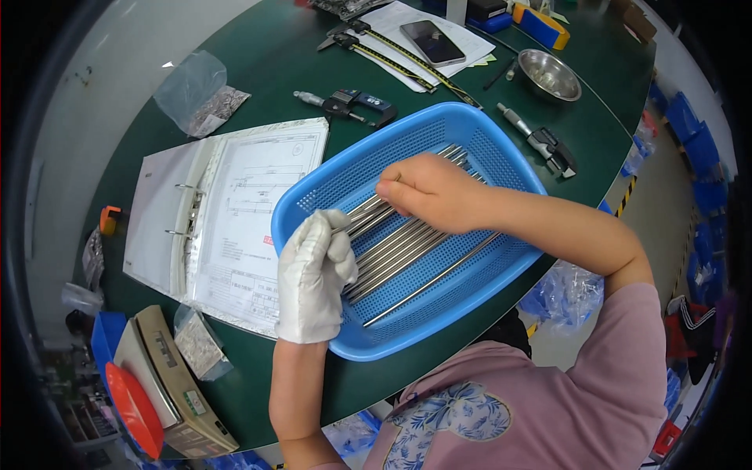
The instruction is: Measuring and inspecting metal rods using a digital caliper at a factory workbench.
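Observation:
A blue perforated plastic basket (356,348) stands on the table in front of me, with several slim shiny metal rods (407,249) lying slantwise in it. My left hand (313,274), in a white glove, is over the basket's left rim, its fingers curled round the end of a metal rod (362,219). Bare, my right hand (431,192) is above the rods with thumb and forefinger pinched together. A tiny tip shows between those fingers, but what it belongs to is unclear. One rod (431,280) lies apart near the basket's front side.
An open ring binder (258,211) with a drawing lies left of the basket. Two digital micrometers (356,106) (540,141), calipers (384,51), a phone (432,41) and a metal bowl (548,76) are beyond it. A scale (176,384) stands front left, beside plastic bags (200,341).

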`<state>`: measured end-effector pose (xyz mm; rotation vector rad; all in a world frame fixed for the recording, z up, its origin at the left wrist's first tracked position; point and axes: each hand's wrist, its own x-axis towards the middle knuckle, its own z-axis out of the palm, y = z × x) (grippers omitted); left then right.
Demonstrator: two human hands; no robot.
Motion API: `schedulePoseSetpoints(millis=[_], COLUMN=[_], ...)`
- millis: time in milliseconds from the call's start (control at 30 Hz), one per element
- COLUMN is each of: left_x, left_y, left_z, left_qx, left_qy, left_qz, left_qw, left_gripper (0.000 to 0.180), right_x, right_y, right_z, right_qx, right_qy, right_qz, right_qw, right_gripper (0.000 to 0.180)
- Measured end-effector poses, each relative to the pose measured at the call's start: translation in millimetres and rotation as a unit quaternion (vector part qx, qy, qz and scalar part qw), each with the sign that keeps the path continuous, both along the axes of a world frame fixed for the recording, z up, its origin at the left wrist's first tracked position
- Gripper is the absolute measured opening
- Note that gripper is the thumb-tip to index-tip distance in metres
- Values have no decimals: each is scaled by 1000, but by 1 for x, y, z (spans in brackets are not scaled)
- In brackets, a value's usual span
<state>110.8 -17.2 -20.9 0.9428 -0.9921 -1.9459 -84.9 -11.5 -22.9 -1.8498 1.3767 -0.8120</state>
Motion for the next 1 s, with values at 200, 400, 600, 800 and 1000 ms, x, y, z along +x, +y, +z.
schedulePoseSetpoints(millis=[200, 400, 600, 800, 1000], left_x=[4, 4, 4, 2, 3], left_y=[3, 3, 3, 2, 1], left_z=[0, -2, -1, -2, -3], left_qx=[-35, -32, -19, -13, 8], left_qy=[-3, -2, -9, 0, 11], left_qz=[1, 12, 20, 17, 17], left_qw=[999, 999, 1000, 1000, 1000], left_gripper=[32, 32, 31, 31, 31], right_x=[-4, -33, -32, -36, -30], right_y=[4, 13, 12, 11, 14], right_z=[2, -8, -3, -10, -12], right_qx=[-36, 5, 50, 66, -17], right_qy=[35, 43, 53, 21, 104], right_qz=[-24, -56, -80, -84, -68], right_qw=[998, 997, 994, 994, 992], right_gripper=[31, 32, 32, 31, 29])
